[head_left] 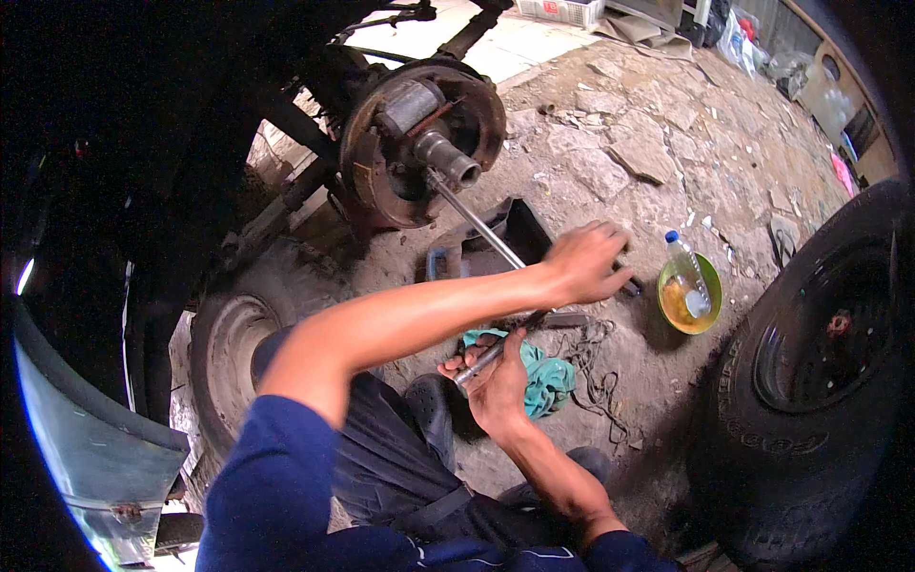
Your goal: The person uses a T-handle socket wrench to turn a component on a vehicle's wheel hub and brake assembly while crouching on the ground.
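Note:
My left hand hangs over a black tray, fingers apart and partly blurred, with nothing visible in them. Below it, my right hand is palm up, its fingers curled round a metal bar with a thick round end. A teal cloth lies just beneath that hand. A long steel rod slants from beside the hub spindle toward my left forearm, which hides its lower end. Around the spindle sits a rusty brake backing assembly, with no wheel on it.
At right stands a large tyre on its rim. A green bowl of amber liquid holds a clear bottle with a blue cap. Another wheel lies at left. Broken stone slabs cover the ground beyond.

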The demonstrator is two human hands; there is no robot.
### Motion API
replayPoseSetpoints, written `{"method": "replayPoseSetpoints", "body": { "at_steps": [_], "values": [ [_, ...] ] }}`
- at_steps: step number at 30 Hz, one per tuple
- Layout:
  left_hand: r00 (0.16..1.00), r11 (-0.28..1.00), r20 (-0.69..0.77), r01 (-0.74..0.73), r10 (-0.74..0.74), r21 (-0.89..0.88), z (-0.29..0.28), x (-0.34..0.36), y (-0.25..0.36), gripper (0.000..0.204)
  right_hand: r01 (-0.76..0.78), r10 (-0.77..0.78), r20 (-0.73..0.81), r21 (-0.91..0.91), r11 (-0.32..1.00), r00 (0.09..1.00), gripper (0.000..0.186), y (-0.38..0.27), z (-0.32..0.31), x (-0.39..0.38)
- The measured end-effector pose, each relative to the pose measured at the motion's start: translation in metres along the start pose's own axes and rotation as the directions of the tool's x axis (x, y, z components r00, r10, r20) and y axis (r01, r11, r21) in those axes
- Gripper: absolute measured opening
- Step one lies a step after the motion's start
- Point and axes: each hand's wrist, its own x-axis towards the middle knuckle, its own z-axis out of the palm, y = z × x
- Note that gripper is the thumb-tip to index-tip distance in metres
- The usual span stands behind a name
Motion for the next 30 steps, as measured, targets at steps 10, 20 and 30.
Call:
{"method": "replayPoseSetpoints", "body": {
  "at_steps": [10,20,30],
  "values": [
    [0.536,0.403,0.677,0.840,-0.505,-0.364,-0.081,-0.122,0.006,0.049,0.366,-0.333,0.302,-0.918,0.152,0.894,0.045,-0.015,-0.039,0.017],
    [0.585,0.552,0.618,0.787,-0.526,-0.275,-0.096,-0.104,0.024,0.047,0.755,-0.347,0.862,-0.496,-0.428,0.369,0.030,-0.131,-0.044,0.011],
    [0.453,0.198,0.716,0.888,-0.531,-0.415,-0.096,-0.108,0.028,0.041,0.405,-0.147,0.979,-0.193,-0.894,0.141,0.069,-0.212,-0.042,0.084]
  ]
}}
